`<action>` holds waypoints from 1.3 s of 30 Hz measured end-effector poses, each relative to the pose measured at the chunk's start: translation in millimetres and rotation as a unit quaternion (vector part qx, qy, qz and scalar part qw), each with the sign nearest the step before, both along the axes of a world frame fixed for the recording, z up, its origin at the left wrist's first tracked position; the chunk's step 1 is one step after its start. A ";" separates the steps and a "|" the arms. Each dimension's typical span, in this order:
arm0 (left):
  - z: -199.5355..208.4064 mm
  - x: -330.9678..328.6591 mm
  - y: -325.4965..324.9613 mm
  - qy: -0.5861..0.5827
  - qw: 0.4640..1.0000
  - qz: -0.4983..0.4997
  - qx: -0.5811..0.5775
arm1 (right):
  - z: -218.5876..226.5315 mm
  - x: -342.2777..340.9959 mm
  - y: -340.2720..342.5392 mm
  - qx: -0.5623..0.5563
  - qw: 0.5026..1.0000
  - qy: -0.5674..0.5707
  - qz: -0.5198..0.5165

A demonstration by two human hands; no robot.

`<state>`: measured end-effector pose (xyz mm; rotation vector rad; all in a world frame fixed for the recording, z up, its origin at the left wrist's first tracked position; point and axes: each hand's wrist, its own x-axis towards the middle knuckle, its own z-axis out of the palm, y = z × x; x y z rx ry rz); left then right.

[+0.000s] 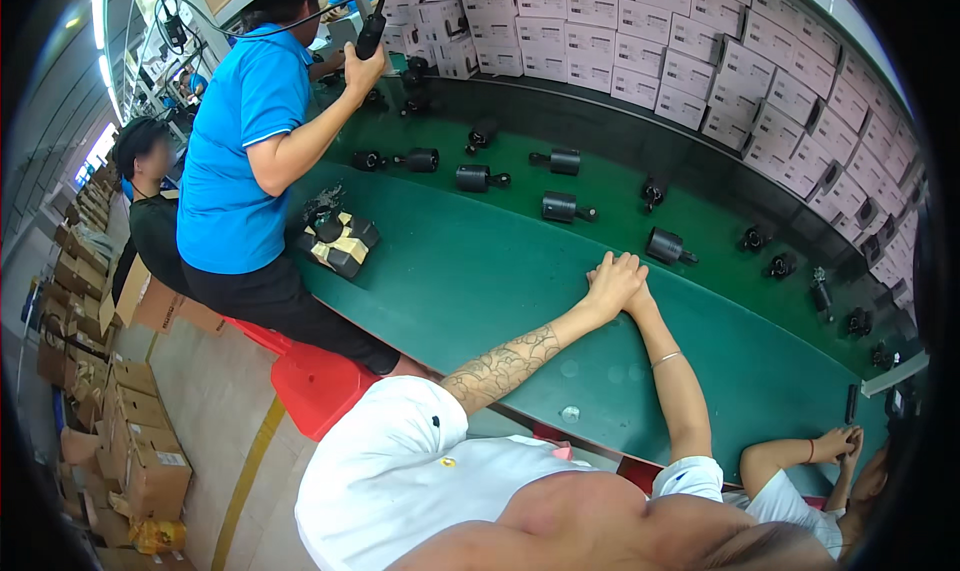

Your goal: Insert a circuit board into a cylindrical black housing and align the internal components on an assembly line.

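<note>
My left hand (606,283) and my right hand (639,297) are clasped together over the green tabletop (480,271), toward its far side. Their fingers are closed around each other, and no object shows between them. Just beyond them lies a black cylinder with a narrow stem (664,245), apart from my fingers. Similar black parts, such as one cylinder (566,207) and another (480,178), lie on the darker green strip behind. A small clear round piece (570,414) rests on the table between my forearms.
At left, a standing co-worker in a blue shirt (240,151) holds a black corded hand tool (371,33). A black-and-cream block (343,243) sits on the table nearby. White boxes (640,21) are stacked behind. A red stool (320,386) stands at left; another person's hands (838,444) are at right.
</note>
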<state>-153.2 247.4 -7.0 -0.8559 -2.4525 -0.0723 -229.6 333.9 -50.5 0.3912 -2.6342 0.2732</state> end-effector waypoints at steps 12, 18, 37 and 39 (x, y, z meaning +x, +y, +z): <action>-1.5 -8.5 0.1 0.014 0.998 -0.036 0.058 | 16.5 17.7 10.3 0.059 0.998 0.014 0.010; -3.1 -7.1 -3.4 0.029 0.995 -0.053 0.083 | 13.8 34.5 8.3 0.096 0.995 0.010 0.032; 7.7 -7.5 -13.0 0.018 0.984 -0.122 0.131 | -30.9 33.1 18.6 0.143 0.978 0.062 0.136; 9.5 -6.6 -11.7 0.014 0.984 -0.124 0.129 | -35.0 30.5 22.2 0.147 0.977 0.070 0.141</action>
